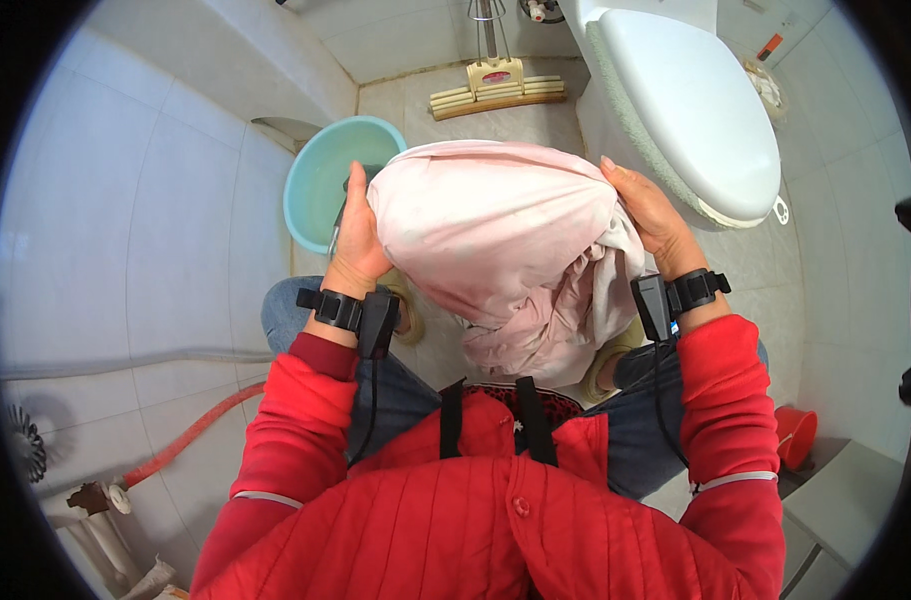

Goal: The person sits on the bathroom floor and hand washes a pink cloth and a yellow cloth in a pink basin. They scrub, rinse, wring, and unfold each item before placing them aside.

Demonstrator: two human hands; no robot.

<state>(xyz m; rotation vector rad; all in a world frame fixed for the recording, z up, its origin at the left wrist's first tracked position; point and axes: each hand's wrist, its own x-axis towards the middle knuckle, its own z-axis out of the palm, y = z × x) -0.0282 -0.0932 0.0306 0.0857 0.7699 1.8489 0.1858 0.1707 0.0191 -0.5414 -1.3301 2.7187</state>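
Observation:
A pale pink cloth (493, 217) is spread between my two hands, with its lower part bunched and hanging down towards the floor between my knees. My left hand (361, 240) holds its left edge, thumb pointing up and the other fingers hidden behind the fabric. At the upper right corner my right hand (650, 214) grips the cloth, thumb on top. Just beyond my left hand a light blue plastic basin (301, 191) stands on the floor. It holds water, and something dark lies at its right side, partly covered by the cloth and my hand.
A sponge mop (496, 94) stands against the far wall. To the right is a toilet with a white lid (692, 112) and a fuzzy seat cover (628, 124). A red bucket (795, 435) and a grey stool or cabinet (845, 499) are at lower right. A red hose (192, 431) runs along the left.

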